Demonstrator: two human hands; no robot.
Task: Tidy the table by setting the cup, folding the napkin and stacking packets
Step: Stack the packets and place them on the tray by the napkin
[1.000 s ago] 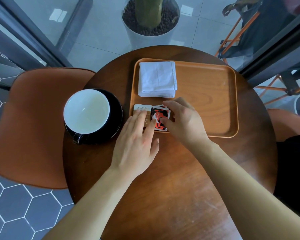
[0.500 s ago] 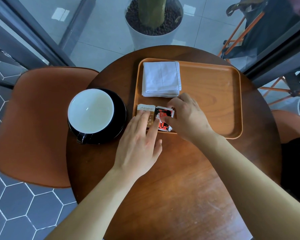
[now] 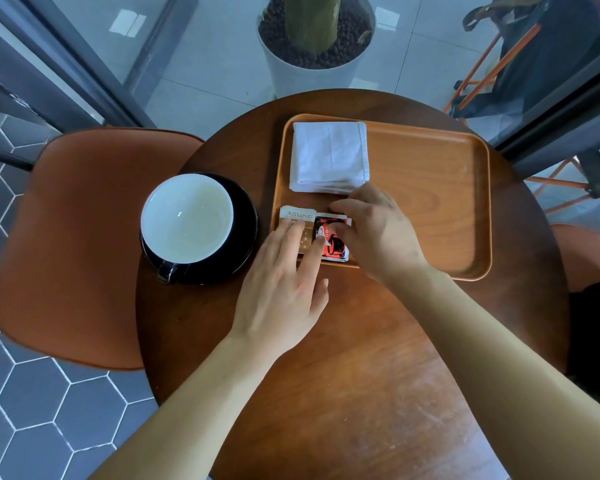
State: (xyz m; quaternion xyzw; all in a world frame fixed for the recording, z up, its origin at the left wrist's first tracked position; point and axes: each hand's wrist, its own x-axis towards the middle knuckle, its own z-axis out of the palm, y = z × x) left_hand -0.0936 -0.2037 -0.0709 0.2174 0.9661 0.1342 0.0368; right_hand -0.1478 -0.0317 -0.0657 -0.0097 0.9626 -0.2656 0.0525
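Packets (image 3: 314,233) lie in the near-left corner of the tray (image 3: 430,188), at the middle of the frame, and both hands are on them. Nearest the camera, the bare forearms run up from the bottom edge across the round wooden worktop (image 3: 343,375). The left hand (image 3: 281,292) lies flat with its fingers (image 3: 290,233) spread and extended, pressing down on the pale and brown packet (image 3: 297,218); it grips nothing. The right hand (image 3: 378,233) is curled over the red and black packet (image 3: 333,242), fingertips bent onto its far and right edges; whether it pinches the packet or only nudges it I cannot tell. The two packets sit side by side, touching or slightly overlapped, their long axes running away from the camera. The red one lies just right of the pale one, so the right hand is better placed to slide it left onto its neighbour, judging by the task. Just beyond, the folded white napkin (image 3: 329,157) rests in the tray's far-left corner. Left of the tray, the cup (image 3: 187,220) stands upright on a black saucer (image 3: 243,216), apparently already set.
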